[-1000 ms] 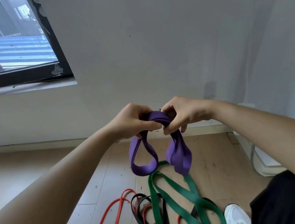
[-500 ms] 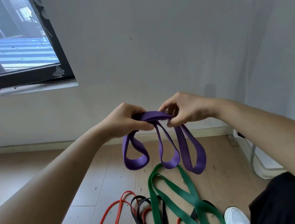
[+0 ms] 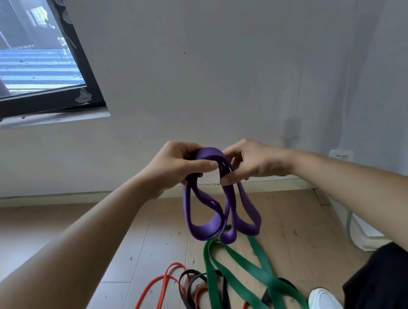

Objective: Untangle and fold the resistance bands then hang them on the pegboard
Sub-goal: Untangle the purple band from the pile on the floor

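Floor point(image 3: 156, 237): green band point(image 3: 275, 284), red band point(image 3: 159, 279) and black band point(image 3: 181, 292) lie overlapped by the feet, unfolded.
Hands: left hand point(image 3: 173, 165) and right hand point(image 3: 253, 163), close together, each pinch the purple band's top.
Purple band point(image 3: 203, 229): gathered into hanging loops above the floor; folding looks partly done.
Pegboard: not in view, so the hanging step looks still to come.

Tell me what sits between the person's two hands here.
In the head view, only the gathered top of the purple band spans the gap between the left hand and right hand; both grip it, loops hanging below.
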A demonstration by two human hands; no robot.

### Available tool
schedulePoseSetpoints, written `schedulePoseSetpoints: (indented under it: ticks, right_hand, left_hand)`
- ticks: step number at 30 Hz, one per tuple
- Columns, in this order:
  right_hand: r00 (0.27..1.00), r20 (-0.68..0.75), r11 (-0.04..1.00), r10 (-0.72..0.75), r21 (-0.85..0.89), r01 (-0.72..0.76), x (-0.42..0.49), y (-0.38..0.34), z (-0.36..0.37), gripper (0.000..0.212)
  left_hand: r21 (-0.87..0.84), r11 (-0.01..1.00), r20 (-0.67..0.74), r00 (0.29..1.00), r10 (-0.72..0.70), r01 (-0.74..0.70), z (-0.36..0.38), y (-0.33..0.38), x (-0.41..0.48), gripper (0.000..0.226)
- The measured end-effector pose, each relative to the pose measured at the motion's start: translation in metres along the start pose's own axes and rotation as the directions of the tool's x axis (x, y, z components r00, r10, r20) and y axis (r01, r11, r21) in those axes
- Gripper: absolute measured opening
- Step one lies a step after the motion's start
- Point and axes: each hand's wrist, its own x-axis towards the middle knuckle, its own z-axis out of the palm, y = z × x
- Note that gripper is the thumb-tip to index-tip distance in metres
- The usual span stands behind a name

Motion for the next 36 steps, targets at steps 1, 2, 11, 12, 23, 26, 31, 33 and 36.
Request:
schedulePoseSetpoints:
  ticks: [1, 2, 11, 12, 23, 26, 31, 33, 36]
  right_hand:
    - [1.0, -0.008, 0.998, -0.002, 0.058, 0.003, 0.0, 0.002, 0.005, 0.022]
    - [1.0, -0.022, 0.994, -0.003, 0.111, 0.005, 0.001, 0.004, 0.01, 0.023]
    - [0.983, -0.183, 0.978, -0.014, 0.201, 0.052, 0.005, 0.004, 0.011, 0.029]
    - [0.982, -0.189, 0.974, -0.017, 0.218, 0.059, 0.004, 0.002, 0.009, 0.03]
    - [0.961, -0.265, 0.97, -0.079, 0.202, 0.135, -0.007, -0.024, -0.008, 0.055]
    - [0.951, -0.297, 0.968, -0.087, 0.199, 0.151, -0.009, -0.025, -0.011, 0.044]
    - [0.922, -0.368, 0.982, -0.121, 0.093, 0.166, -0.012, -0.027, -0.024, 0.04]
    - [0.897, -0.423, 0.984, -0.129, 0.055, 0.168, -0.013, -0.028, -0.03, 0.038]
    - [0.848, -0.513, 0.982, -0.134, 0.049, 0.185, -0.013, -0.027, -0.036, 0.036]
  left_hand:
    - [-0.016, 1.0, -0.013, 1.0, 0.005, -0.005, 0.002, -0.001, 0.0, 0.021]
    - [-0.032, 0.999, -0.028, 1.0, 0.012, -0.012, 0.003, -0.002, 0.0, 0.02]
    - [-0.124, 0.991, -0.15, 0.988, 0.037, -0.055, -0.005, -0.007, -0.001, 0.018]
    - [-0.132, 0.989, -0.155, 0.987, 0.038, -0.059, -0.006, -0.007, -0.001, 0.02]
    - [-0.255, 0.967, -0.127, 0.992, -0.017, -0.017, 0.007, -0.012, -0.002, 0.043]
    - [-0.256, 0.967, -0.104, 0.994, -0.04, 0.012, 0.016, -0.017, -0.001, 0.055]
    - [-0.049, 0.999, -0.13, 0.991, -0.029, 0.023, 0.037, -0.025, 0.001, 0.1]
    - [0.024, 0.999, -0.261, 0.965, 0.034, -0.028, 0.05, -0.026, 0.002, 0.121]
    - [0.058, 0.993, -0.374, 0.92, 0.116, -0.102, 0.075, -0.023, 0.001, 0.122]
